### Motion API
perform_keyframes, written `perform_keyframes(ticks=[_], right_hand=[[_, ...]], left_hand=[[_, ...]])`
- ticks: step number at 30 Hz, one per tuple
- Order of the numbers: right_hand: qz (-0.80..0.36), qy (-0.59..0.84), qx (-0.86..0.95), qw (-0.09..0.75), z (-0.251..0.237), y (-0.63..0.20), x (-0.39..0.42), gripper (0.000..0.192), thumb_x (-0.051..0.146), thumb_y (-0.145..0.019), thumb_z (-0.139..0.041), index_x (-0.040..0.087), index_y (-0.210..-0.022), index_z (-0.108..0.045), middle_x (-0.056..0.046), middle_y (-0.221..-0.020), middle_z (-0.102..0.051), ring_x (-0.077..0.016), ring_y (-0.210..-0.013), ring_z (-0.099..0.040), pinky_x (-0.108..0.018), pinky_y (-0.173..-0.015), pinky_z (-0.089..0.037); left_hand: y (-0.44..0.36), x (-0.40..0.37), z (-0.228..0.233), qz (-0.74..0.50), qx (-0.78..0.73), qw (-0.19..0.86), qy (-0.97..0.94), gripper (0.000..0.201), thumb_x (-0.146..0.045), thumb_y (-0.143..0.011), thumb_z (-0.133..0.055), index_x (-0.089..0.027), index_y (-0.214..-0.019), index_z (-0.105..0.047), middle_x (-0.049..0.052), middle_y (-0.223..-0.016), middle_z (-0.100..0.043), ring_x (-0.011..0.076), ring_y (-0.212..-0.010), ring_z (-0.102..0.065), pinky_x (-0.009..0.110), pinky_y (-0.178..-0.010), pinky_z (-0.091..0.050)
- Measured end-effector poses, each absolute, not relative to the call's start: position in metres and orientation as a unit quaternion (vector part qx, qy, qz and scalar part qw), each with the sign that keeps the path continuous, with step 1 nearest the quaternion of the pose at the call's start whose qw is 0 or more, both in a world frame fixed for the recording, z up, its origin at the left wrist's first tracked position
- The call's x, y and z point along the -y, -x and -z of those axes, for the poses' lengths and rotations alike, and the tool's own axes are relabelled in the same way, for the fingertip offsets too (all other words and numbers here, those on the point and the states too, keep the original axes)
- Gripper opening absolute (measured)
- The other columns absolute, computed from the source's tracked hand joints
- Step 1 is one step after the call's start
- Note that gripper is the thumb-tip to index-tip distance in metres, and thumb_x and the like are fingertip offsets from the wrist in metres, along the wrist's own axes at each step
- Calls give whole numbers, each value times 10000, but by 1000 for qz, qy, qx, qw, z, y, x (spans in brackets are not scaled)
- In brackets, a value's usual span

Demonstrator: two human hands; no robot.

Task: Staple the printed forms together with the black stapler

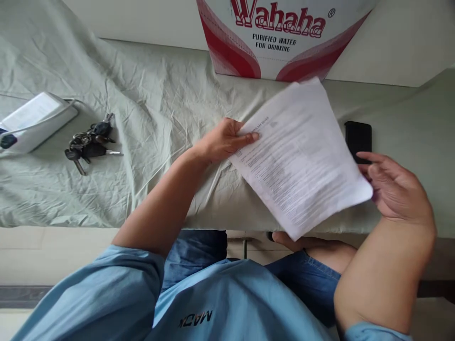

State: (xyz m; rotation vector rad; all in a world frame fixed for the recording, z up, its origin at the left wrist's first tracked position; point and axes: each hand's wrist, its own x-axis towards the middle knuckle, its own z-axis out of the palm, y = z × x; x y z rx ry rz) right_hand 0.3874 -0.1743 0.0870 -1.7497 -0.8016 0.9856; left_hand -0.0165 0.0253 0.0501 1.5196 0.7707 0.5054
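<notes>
A printed sheet point(300, 156) is held tilted above the front edge of the desk point(408, 123), which is covered by a wrinkled pale green cloth point(149, 104). The sheet's upper left corner is pinched by the left hand point(222, 140), thumb on top, fingers point(249, 138) closed on the paper. The right hand point(396, 189) is seen at the sheet's right corner, fingers loosely spread; whether the paper is gripped there cannot be told, the edge being blurred. A black phone point(358, 137) lies just beyond the right hand. A bunch of keys point(88, 146) and a white box point(33, 121) are noted well apart on the left. A Wahaha carton point(280, 38) stands behind the sheet.
</notes>
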Motion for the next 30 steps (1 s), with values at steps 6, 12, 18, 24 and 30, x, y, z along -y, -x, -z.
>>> perform_keyframes(ticks=[6, 12, 18, 24, 30], right_hand=[[-510, 649, 384, 414, -81, -365, 166, 878, 796, -677, -1148, 337, -1389, -914, -124, -1264, -957, -360, -1229, -920, -507, -1120, -754], [-479, 657, 343, 471, -67, -327, 143, 514, 643, -706, -1177, 283, -995, -951, -44, -951, -940, -309, -938, -926, -523, -996, -793], [-387, 683, 335, 522, -67, -327, 136, 511, 611, -631, -1202, 297, -974, -992, -31, -944, -952, -303, -895, -922, -589, -1076, -788], [-388, 692, 365, 488, -68, -337, 143, 553, 724, -646, -1168, 275, -904, -974, -109, -986, -953, -396, -995, -945, -680, -1109, -777], [-355, 716, 340, 496, -55, -348, 146, 616, 690, -483, -1219, 286, -830, -909, -82, -922, -925, -355, -952, -915, -565, -997, -801]], left_hand=[[-25, -22, -54, -77, -263, 608, -745, 500, -632, -965, -921, -177, -815, -779, 6, -748, -685, 127, -674, -572, 291, -606, -448], [-38, -14, -42, -78, -229, 613, -752, 434, -600, -934, -930, -179, -961, -832, 2, -839, -754, 155, -785, -644, 295, -724, -492], [-26, -10, -38, -164, -215, 655, -706, 633, -768, -997, -898, -147, -1108, -846, 55, -1004, -820, 189, -905, -723, 309, -794, -558], [-30, -9, -34, -172, -187, 703, -665, 629, -780, -1020, -877, -155, -1062, -821, 55, -988, -803, 189, -914, -726, 318, -836, -587], [-33, -11, -34, -169, -160, 718, -656, 636, -791, -971, -927, -165, -1068, -864, 68, -1033, -829, 202, -963, -743, 321, -853, -583]])
